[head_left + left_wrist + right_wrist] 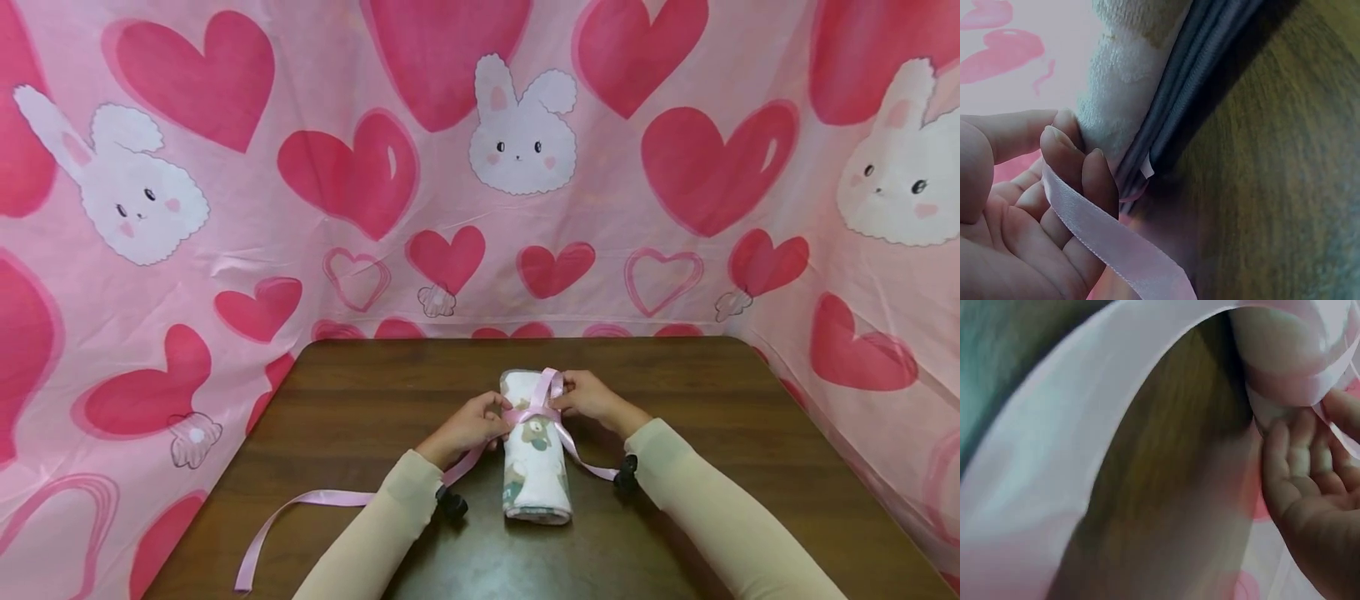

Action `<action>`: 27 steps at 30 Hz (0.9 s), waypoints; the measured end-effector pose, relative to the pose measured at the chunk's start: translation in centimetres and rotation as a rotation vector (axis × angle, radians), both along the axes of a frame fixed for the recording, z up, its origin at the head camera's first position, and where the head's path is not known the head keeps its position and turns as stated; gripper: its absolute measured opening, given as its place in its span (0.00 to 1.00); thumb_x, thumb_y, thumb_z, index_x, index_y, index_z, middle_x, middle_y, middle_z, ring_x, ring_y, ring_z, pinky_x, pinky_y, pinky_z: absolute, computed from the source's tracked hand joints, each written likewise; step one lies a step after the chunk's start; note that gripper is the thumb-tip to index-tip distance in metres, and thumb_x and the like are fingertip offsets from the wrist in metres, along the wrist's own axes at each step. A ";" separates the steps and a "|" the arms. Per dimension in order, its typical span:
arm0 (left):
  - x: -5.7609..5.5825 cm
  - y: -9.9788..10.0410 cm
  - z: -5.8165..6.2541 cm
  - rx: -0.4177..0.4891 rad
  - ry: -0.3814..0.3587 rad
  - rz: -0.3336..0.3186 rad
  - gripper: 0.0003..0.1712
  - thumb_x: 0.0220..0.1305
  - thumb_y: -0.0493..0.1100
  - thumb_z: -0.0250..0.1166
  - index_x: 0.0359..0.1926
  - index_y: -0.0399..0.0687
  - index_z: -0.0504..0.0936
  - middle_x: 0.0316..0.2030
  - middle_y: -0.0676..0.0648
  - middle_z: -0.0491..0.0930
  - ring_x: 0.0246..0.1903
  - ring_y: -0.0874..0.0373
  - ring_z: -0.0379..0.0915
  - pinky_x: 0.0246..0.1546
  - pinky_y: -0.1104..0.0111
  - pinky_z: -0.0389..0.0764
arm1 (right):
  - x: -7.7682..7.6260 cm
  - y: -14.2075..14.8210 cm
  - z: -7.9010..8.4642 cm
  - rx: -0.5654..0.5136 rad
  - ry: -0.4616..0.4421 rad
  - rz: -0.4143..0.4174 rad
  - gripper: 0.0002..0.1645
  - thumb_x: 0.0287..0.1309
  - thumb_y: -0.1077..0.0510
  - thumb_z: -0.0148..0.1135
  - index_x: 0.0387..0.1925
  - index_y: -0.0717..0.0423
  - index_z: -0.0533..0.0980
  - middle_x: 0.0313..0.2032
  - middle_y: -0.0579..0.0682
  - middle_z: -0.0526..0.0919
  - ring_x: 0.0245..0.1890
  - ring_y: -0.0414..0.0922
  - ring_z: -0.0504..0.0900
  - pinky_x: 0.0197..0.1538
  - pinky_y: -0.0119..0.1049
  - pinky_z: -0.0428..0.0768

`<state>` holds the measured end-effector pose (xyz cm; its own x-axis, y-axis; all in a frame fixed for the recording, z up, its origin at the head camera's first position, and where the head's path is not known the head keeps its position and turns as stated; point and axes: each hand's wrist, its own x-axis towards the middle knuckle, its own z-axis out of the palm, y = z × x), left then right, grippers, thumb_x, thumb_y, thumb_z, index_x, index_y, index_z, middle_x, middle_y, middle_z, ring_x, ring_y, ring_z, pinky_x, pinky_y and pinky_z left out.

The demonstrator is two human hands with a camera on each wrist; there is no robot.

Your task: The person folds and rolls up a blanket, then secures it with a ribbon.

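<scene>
A rolled white blanket [536, 475] with a brown-and-green print lies lengthwise on the table. Round its upper half goes a pink satin ribbon [337, 498], crossed on top with a loop standing up. At the roll's left side, my left hand [472, 423] pinches the ribbon, which trails out past the fingers [1100, 181] in the left wrist view. My right hand [596, 400] is on the opposite side, thumb and fingertips holding the ribbon by the loop. In the right wrist view its curled fingers [1300, 450] lie against the roll, beside the ribbon band [1291, 387].
The dark wooden table [360, 392] bears the roll. One long ribbon tail curves to the left front; a shorter one runs toward the right wrist. Black wrist cameras sit on both sleeves [408, 500]. A pink cloth [442, 192] with hearts and rabbits hangs behind and at both sides.
</scene>
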<state>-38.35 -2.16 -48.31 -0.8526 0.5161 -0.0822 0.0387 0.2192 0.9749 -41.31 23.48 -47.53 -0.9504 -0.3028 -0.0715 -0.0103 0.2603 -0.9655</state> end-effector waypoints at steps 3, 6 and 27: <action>0.0 0.0 -0.1 0.003 0.000 -0.001 0.15 0.64 0.33 0.63 0.51 0.39 0.72 0.22 0.43 0.78 0.17 0.56 0.69 0.22 0.65 0.73 | -0.4 0.5 0.5 0.001 0.054 -0.047 0.11 0.54 0.70 0.67 0.37 0.71 0.75 0.31 0.56 0.77 0.32 0.47 0.80 0.42 0.49 0.82; -0.1 0.0 -0.2 0.002 0.006 -0.007 0.15 0.64 0.33 0.63 0.50 0.40 0.72 0.22 0.43 0.78 0.17 0.56 0.69 0.22 0.66 0.73 | -0.9 1.0 0.8 0.001 0.092 -0.074 0.09 0.56 0.69 0.66 0.35 0.71 0.75 0.31 0.55 0.76 0.31 0.47 0.80 0.43 0.52 0.81; -0.3 -0.6 0.5 -0.037 0.001 -0.006 0.14 0.64 0.34 0.64 0.49 0.43 0.74 0.24 0.42 0.79 0.19 0.54 0.71 0.24 0.65 0.75 | -1.0 3.9 4.5 0.569 0.570 -0.052 0.05 0.55 0.66 0.61 0.35 0.60 0.80 0.29 0.49 0.80 0.30 0.47 0.75 0.36 0.42 0.76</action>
